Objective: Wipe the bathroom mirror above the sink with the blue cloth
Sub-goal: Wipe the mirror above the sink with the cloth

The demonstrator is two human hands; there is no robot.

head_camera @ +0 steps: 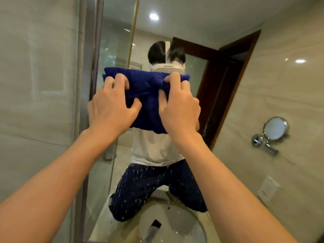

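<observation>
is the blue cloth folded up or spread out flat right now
Folded: the blue cloth is a thick, layered pad, gripped by the left hand and right hand.

The pale stone bench [103, 220] runs along the foot of the mirror [201, 21]. A white oval sink [177, 223] is set into it, with a metal tap [150, 232] at its near edge. Small dark specks lie on the bench left of the sink.
</observation>
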